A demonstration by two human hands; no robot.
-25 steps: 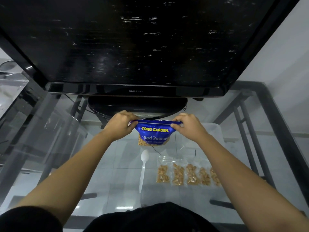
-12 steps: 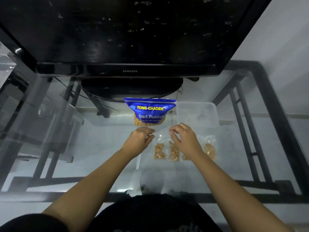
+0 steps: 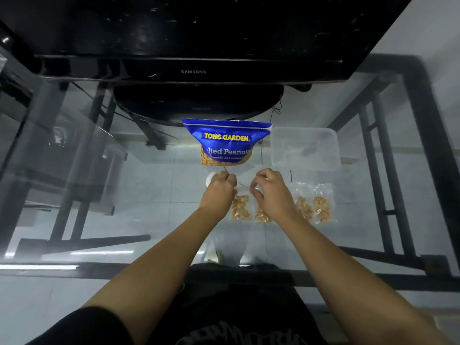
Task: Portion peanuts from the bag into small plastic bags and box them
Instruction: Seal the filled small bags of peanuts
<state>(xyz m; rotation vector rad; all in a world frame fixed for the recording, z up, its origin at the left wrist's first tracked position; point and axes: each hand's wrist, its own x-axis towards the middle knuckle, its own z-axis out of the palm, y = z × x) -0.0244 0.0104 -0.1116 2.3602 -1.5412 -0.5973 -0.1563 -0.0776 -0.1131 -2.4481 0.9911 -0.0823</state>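
left hand (image 3: 220,189): curled into a loose fist, knuckles up, fingertips tucked under; grip contents not discernible
right hand (image 3: 270,192): curled, thumb and forefinger pinched together near top edge of a small bag; actual hold on plastic impossible to confirm
peanut bag (image 3: 225,143): blue, upright, just beyond both hands, not touched; "TONG GARDEN" and "lted Peanut" readable
small bags (image 3: 241,207): filled with peanuts, in a row under and beside the hands; one between the two wrists, one partly under right hand
more small bags (image 3: 321,207): two with peanuts, just right of right hand, flat on the glass
plastic box (image 3: 305,148): clear, beyond right hand, right of peanut bag, touching neither
white spoon (image 3: 209,179): only the bowl peeking out beyond left hand, rest hidden under it
glass table (image 3: 124,220): transparent top under everything, dark frame and tiled floor visible through it
TV (image 3: 194,33): black, "SAMSUNG" on bezel, far beyond hands, stand base just behind peanut bag
sleeve (image 3: 82,327): black, on near end of left arm
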